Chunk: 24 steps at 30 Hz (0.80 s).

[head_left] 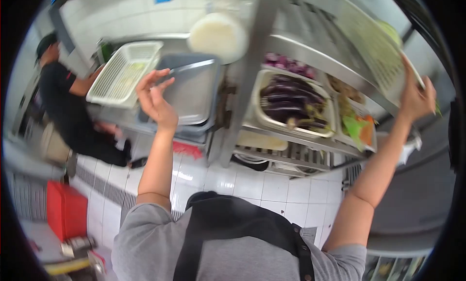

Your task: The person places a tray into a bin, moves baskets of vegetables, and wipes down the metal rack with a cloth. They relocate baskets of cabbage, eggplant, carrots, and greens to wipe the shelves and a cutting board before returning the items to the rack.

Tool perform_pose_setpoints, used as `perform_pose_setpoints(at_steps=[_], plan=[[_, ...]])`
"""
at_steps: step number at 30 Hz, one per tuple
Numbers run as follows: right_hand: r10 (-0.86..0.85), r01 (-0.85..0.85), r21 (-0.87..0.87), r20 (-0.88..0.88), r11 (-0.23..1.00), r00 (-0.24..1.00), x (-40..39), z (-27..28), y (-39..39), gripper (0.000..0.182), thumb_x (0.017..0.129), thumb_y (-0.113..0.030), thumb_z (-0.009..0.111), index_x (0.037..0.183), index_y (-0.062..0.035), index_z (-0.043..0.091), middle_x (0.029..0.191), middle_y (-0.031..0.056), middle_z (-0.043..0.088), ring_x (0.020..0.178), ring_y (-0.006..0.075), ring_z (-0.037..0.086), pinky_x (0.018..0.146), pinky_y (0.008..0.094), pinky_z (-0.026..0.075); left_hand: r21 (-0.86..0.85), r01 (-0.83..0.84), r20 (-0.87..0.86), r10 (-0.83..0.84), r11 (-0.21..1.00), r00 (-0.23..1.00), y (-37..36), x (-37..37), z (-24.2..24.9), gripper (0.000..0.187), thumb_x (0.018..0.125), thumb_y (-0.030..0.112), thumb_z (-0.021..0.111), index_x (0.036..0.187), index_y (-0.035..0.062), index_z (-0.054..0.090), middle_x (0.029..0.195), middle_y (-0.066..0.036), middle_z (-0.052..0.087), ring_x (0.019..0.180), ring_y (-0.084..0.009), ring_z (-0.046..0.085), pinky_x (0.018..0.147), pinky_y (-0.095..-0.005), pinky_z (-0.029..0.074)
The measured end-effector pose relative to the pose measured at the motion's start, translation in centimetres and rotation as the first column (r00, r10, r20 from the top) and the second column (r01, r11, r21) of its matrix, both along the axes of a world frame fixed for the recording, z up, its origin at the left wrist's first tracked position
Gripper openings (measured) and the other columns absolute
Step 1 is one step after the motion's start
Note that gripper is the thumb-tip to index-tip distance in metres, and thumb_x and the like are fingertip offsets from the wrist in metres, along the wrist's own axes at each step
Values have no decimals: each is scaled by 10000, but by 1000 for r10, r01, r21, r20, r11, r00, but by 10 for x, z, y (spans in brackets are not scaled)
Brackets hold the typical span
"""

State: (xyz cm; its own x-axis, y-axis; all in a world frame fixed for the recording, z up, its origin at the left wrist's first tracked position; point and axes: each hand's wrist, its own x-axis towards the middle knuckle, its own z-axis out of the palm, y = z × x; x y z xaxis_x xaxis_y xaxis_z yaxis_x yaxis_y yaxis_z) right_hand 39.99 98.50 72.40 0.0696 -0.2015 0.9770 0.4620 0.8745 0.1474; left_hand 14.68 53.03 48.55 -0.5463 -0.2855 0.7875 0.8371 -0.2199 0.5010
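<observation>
My left hand (pixel 158 100) is raised with its fingers apart and nothing in them, in front of a grey plastic tub (pixel 200 94). A white slatted basket (pixel 124 74) stands just left of that hand, with a few pale bits inside. On the other side, my right hand (pixel 417 94) grips the rim of a pale perforated basket (pixel 371 43) at the upper shelf. The basket is tilted, and something light green (pixel 390 32) shows behind its edge.
Below the upper shelf, a white basket (pixel 260 108) holds several eggplants (pixel 291 99). Purple pieces (pixel 289 65) and other vegetables (pixel 357 128) lie near it. A metal post (pixel 250 72) stands between counter and rack. At left a co-worker (pixel 65 103) works; a red bin (pixel 66 210) is below.
</observation>
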Motion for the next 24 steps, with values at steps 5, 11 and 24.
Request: perform_pose_setpoints(at_steps=[5,11,24], plan=[[-22,21,2,45,1000,999,7,-6,52,324,675,-275,890,699,-36,673,696,50,613,594,131,484,556,278,388,-99,-351,747,302,931,592,-152,-52,-214,390,991,295,542,1233,-1,462,1189,-156,548,1029,-226,580,822,-351,506],[-154,149,41,157,988,976,11,-24,30,278,722,-222,843,839,-41,667,877,75,599,783,181,488,700,320,390,-583,115,807,558,804,193,-258,-47,-358,471,825,281,713,1151,-15,547,996,-176,620,919,-309,613,813,-407,495],[13,-11,-11,318,1000,948,-73,-133,-235,332,825,-106,743,1140,-54,654,1269,129,568,1193,288,495,1011,410,394,103,958,952,251,267,-173,-202,-100,-284,467,877,368,701,1173,32,570,1045,-175,671,905,-278,688,734,-422,581]])
